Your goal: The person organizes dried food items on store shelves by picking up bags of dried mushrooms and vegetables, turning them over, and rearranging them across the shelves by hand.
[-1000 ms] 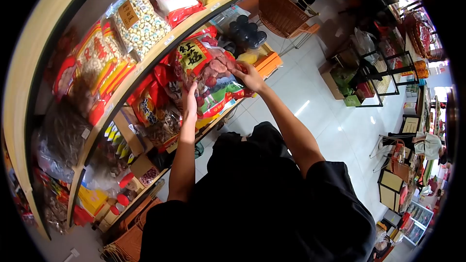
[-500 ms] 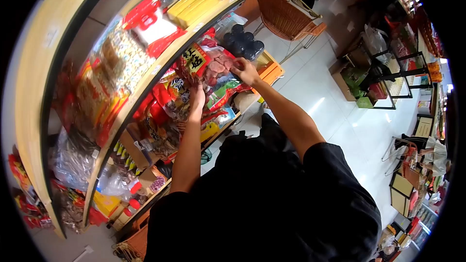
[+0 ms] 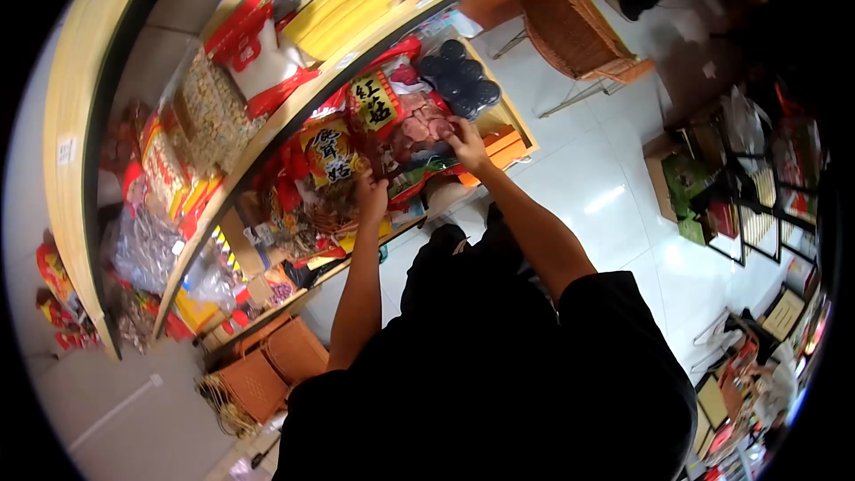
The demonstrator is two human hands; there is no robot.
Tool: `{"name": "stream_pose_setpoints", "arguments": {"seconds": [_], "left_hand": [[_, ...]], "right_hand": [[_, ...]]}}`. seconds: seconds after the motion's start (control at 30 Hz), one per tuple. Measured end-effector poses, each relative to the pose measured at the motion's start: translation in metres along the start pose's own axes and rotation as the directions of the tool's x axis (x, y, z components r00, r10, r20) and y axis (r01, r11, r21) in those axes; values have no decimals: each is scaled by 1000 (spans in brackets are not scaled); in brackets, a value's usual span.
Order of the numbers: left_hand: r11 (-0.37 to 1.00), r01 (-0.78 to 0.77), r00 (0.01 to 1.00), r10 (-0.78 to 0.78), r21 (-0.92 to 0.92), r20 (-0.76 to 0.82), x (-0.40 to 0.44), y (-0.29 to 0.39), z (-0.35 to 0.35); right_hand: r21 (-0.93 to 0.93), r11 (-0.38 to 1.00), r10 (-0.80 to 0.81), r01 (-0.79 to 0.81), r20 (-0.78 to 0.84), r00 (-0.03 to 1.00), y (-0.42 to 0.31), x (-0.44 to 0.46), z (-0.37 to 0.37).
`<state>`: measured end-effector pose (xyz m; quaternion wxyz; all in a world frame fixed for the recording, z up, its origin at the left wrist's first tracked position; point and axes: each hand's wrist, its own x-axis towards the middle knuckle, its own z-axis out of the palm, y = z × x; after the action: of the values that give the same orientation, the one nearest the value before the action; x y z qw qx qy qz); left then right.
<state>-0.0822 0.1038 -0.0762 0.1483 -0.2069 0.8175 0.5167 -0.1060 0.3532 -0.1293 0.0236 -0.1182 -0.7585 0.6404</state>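
Note:
A red and clear bag of dried red mushrooms (image 3: 422, 129), with a yellow label bearing black characters, lies tilted among other packets on the lower shelf. My right hand (image 3: 469, 147) pinches its right edge. At its lower left corner is my left hand (image 3: 371, 196), thumb and fingers closed on the bag's edge; its fingertips are partly hidden. Just left of the left hand lies a second red and yellow bag (image 3: 330, 153) with black characters. Dark round items in a clear pack (image 3: 459, 80) sit beyond the mushroom bag.
An upper shelf (image 3: 267, 125) curves close over the bags, holding yellow packs (image 3: 343, 11) and a red and white bag (image 3: 260, 58). A wicker chair (image 3: 570, 22) stands at the far right, near another person's shoe (image 3: 623, 5). A brown woven seat (image 3: 272, 370) is at lower left.
The view has turned and shifted. The mushroom bag and both hands have moved slightly right and down in view, and the second bag's label shows more fully. Both hands stay at the mushroom bag.

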Motion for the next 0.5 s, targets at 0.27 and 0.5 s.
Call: {"name": "stream_pose_setpoints", "arguments": {"seconds": [0.27, 0.5], "left_hand": [[958, 236, 970, -242, -161, -21, -74, -55, -35], [869, 357, 925, -381, -343, -3, -100, -78, -64]], "right_hand": [[74, 995, -60, 70, -128, 990, 16, -33, -44], [227, 972, 101, -63, -161, 982, 24, -42, -83]]}}
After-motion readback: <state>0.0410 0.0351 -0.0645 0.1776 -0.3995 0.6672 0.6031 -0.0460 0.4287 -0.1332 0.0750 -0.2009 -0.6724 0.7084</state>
